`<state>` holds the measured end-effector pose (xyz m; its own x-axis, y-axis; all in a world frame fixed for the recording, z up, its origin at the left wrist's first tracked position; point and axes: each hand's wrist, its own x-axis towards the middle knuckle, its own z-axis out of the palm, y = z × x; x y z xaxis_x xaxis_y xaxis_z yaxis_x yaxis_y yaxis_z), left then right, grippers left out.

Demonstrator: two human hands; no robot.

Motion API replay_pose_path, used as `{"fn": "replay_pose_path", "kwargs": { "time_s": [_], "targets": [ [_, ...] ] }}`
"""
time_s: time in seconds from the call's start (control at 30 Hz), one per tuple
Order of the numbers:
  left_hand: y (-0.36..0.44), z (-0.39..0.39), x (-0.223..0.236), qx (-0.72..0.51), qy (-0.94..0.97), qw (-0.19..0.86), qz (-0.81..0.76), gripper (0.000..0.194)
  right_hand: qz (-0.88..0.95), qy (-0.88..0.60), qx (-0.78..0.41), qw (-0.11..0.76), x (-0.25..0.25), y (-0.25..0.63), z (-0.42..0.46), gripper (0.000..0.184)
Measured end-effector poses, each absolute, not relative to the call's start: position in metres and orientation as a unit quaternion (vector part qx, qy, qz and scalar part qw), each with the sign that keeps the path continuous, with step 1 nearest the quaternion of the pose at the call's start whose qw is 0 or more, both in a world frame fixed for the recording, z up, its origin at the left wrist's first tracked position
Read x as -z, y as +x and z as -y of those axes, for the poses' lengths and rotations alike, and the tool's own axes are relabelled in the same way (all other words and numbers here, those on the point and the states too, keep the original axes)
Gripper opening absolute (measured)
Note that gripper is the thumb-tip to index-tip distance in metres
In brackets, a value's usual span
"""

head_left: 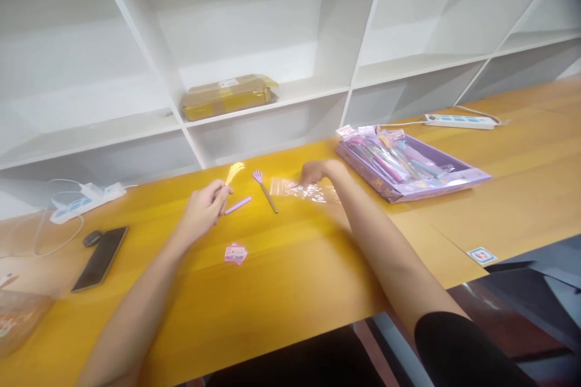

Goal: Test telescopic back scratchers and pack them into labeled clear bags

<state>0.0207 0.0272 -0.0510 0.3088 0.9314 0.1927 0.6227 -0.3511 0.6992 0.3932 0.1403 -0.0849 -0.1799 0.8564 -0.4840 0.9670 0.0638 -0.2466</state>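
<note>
My left hand (pixel 209 202) is closed round the lower end of a yellow back scratcher (pixel 235 172), whose claw-shaped head points up and away. Just beside that hand lies a purple tube (pixel 238 205). A purple-headed back scratcher with a thin metal rod (pixel 267 193) rests on the table between my hands. My right hand (pixel 316 172) bends down over a clear plastic bag (pixel 313 192), fingers closed at its upper edge; the fingertips are partly hidden. Small pink cards (pixel 236 253) lie overlapped nearer to me.
A purple display box (pixel 408 184) at the right holds several wrapped back scratchers. Power strips (pixel 460 121) and a phone (pixel 100 259) lie on the table (pixel 290 290), with a small black object (pixel 92 238) by the phone. A taped parcel (pixel 229 97) sits on the white shelf.
</note>
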Motion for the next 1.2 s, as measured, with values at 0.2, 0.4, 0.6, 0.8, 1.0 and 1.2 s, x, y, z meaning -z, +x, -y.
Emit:
{"fn": "replay_pose_path", "kwargs": {
  "time_s": [0.2,0.4,0.6,0.8,1.0,1.2],
  "targets": [
    [0.023,-0.031,0.059,-0.356,0.72,0.395,-0.446,0.04,-0.766,0.559,0.288,-0.133,0.036,0.394,-0.111,0.008],
    [0.032,-0.023,0.059,-0.404,0.691,0.479,-0.361,0.05,-0.719,0.344,0.459,-0.392,0.031,0.345,-0.088,0.024],
    [0.044,-0.008,0.053,-0.323,0.778,0.388,-0.373,0.044,-0.665,0.288,0.522,-0.45,0.039,0.284,-0.065,0.05],
    [0.049,-0.005,0.057,-0.502,0.682,0.347,-0.403,0.046,-0.682,0.261,0.425,-0.535,0.035,0.268,-0.035,0.043],
    [0.04,-0.001,0.047,-0.615,0.626,0.333,-0.344,0.033,-0.846,0.291,0.218,-0.39,0.032,0.258,-0.001,0.032],
    [0.039,-0.004,0.044,-0.676,0.553,0.38,-0.304,0.037,-0.858,0.344,0.074,-0.374,0.049,0.242,-0.003,0.016]
  ]
}}
